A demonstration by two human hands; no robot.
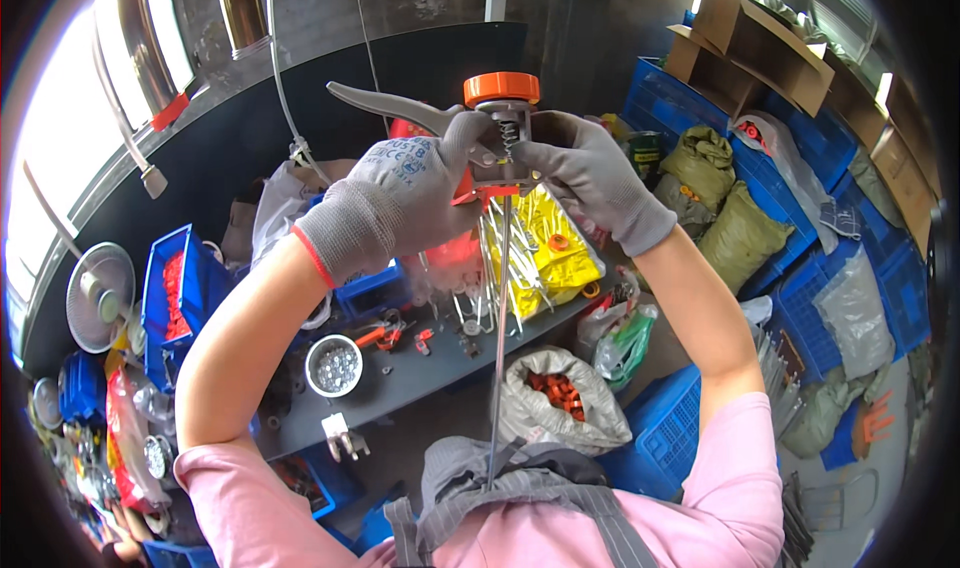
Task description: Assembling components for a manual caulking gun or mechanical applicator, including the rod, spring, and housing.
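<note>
Nearest, a grey striped apron (580, 498) and pink sleeves (735, 468) fill the lower edge. Up from the apron runs a thin rod (500, 348), reaching the tool (495, 175), which is held upright above the table (430, 383), between both gloved hands. The left hand (415, 173) has its fingers closed on the tool's left side, by the root of the grey lever (385, 106); the right hand (590, 173) pinches the other side, thumb near the spring (508, 133). An orange cap (502, 89) tops it. Beyond and below, a white bowl (334, 366) of small metal parts stands on the table, near orange-handled pliers (380, 334). A pale sack (515, 413) holds orange pieces. Farther off lie yellow plastic (565, 273) under white sticks (520, 253), then green sacks (745, 233) and cardboard boxes (765, 48).
</note>
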